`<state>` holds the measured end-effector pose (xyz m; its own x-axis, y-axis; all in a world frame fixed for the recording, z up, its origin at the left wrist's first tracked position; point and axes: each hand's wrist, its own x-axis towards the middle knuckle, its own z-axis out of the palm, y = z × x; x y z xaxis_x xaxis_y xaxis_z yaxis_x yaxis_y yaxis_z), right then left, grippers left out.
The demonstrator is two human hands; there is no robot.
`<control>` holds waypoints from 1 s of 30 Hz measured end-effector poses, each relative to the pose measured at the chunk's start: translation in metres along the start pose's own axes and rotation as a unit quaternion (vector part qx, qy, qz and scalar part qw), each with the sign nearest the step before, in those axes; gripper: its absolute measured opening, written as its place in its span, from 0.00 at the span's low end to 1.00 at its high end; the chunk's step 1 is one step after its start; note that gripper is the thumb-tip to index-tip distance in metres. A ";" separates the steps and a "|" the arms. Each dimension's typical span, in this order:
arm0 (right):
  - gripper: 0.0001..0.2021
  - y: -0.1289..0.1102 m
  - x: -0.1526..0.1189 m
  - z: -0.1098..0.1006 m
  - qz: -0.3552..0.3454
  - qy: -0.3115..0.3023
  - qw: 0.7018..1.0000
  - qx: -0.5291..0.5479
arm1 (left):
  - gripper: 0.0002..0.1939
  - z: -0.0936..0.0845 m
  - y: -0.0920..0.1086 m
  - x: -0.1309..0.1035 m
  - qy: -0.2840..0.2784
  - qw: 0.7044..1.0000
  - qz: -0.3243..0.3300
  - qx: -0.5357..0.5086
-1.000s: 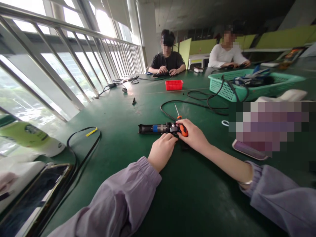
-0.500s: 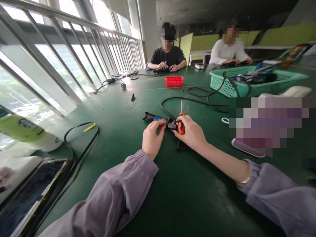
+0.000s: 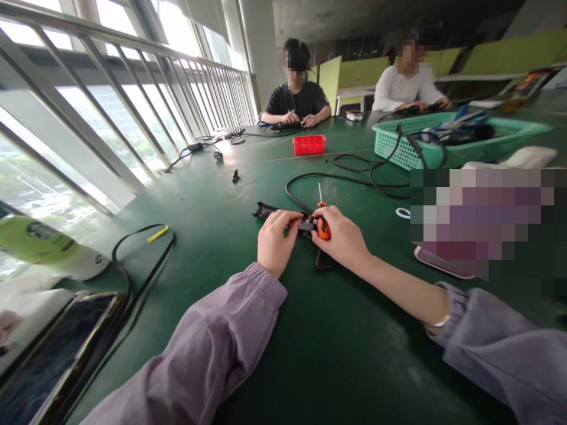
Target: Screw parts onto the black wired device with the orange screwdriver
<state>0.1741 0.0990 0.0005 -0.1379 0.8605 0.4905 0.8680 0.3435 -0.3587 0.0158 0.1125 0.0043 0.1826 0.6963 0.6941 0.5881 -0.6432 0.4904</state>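
An opened black corded appliance (image 3: 307,225) lies on the green table (image 3: 248,366), its inner parts exposed. At its left end is a hollow black casing (image 3: 263,210). My left hand (image 3: 275,242) is closed over the middle of the appliance, thumb and fingertips pinched at its inner parts; whatever small piece lies between them is hidden. In my right hand (image 3: 344,239) a screwdriver (image 3: 324,229) with an orange and black handle rests against the palm, its shaft pointing away from me. The fingertips of this same hand also touch the appliance's right part.
A red tray (image 3: 309,145) and a small black part (image 3: 235,176) lie beyond my hands. Black cable (image 3: 349,177) runs toward a green basket (image 3: 394,147) holding tools and cords. On the left are a phone (image 3: 57,354), a strap (image 3: 170,254) and a bottle (image 3: 48,248). Two people sit opposite.
My left hand has shifted slightly right along the appliance, covering more of its middle. The screwdriver stays in my right hand. The whole view has moved a little.
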 end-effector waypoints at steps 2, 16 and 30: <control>0.13 0.000 0.000 0.000 0.000 -0.001 1.000 0.004 | 0.05 0.001 0.000 0.000 -0.007 1.000 0.010 0.001; 0.12 0.000 -0.001 -0.001 -0.005 0.001 1.000 0.018 | 0.06 0.000 0.004 0.001 -0.037 0.998 -0.006 0.045; 0.12 0.010 0.000 -0.001 -0.010 -0.005 0.994 0.105 | 0.06 -0.018 0.007 -0.017 -0.141 0.984 -0.006 0.104</control>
<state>0.1833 0.1015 -0.0023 -0.1606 0.8559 0.4915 0.7464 0.4312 -0.5070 0.0030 0.0903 0.0054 0.3684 0.7833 0.5007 0.7353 -0.5751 0.3586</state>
